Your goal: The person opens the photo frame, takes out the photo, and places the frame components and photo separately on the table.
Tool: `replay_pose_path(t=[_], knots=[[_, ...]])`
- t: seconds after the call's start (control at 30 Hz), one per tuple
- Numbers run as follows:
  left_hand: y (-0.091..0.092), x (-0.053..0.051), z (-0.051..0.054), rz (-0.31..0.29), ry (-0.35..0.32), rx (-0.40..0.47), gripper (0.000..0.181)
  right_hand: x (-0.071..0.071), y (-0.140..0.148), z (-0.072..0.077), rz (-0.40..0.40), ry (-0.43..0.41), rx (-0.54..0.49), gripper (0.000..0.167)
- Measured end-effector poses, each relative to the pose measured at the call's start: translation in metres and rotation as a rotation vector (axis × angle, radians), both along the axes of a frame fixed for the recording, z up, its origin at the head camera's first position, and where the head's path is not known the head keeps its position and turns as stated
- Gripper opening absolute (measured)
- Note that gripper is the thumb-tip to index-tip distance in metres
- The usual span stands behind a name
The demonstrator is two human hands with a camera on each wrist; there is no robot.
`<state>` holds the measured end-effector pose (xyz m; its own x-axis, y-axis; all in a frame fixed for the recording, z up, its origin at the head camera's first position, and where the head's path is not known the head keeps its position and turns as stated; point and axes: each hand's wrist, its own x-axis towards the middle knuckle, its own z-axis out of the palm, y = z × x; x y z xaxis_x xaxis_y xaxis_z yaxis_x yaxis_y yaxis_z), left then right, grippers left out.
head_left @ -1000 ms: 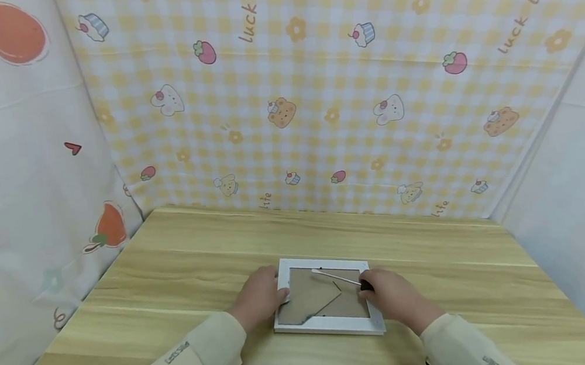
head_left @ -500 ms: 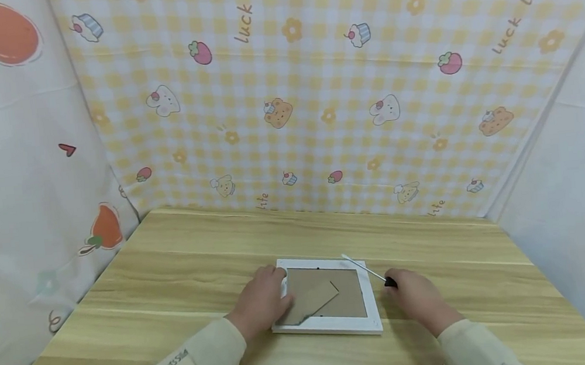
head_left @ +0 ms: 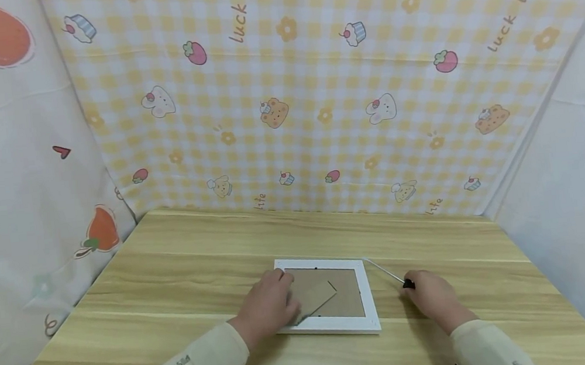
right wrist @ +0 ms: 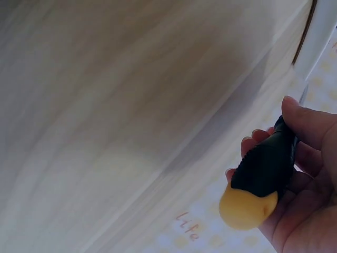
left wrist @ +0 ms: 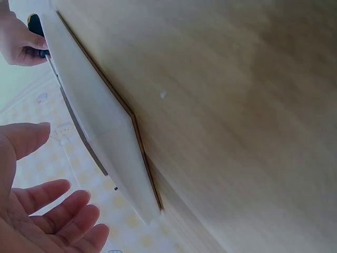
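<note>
A white picture frame [head_left: 369, 301] lies face down, its brown backing board [head_left: 342, 301] showing with a flap [head_left: 314, 297] on it. Over the frame's left side hovers my left hand [head_left: 266, 304]. In the left wrist view its fingers [left wrist: 63, 211] are spread and relaxed, apart from the frame, with nothing between them. My right hand [head_left: 433, 298] grips a screwdriver [head_left: 382, 269] to the right of the frame. The right wrist view shows the black and yellow handle [right wrist: 263, 163] in the curled fingers. In the head view the shaft tip appears near the frame's upper right corner.
A wood-grain table [head_left: 198, 244] carries the frame. Behind it hangs a yellow checked cloth [head_left: 320, 144], with white cloth [head_left: 18, 191] along the left and a pale sheet [head_left: 578, 178] along the right. A small white speck [left wrist: 164, 95] shows on the table.
The screwdriver has moved off the backing board to the right with my right hand. My left hand has let go of the frame's left edge and shifted over it.
</note>
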<state>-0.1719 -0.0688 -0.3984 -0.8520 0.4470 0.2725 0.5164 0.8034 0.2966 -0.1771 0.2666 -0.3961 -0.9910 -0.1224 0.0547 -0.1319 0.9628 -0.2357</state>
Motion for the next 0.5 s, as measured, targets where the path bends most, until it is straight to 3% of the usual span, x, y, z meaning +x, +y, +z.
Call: replay_pose_path(t=[0.27,0.5], knots=[[0.003,0.006,0.004,-0.043,0.027,0.009,0.031,0.001,0.013,-0.002,-0.03,-0.034,0.007,0.02],[0.004,0.006,0.001,-0.056,0.032,0.001,0.031,0.003,0.022,-0.005,-0.062,-0.044,0.0,0.025]])
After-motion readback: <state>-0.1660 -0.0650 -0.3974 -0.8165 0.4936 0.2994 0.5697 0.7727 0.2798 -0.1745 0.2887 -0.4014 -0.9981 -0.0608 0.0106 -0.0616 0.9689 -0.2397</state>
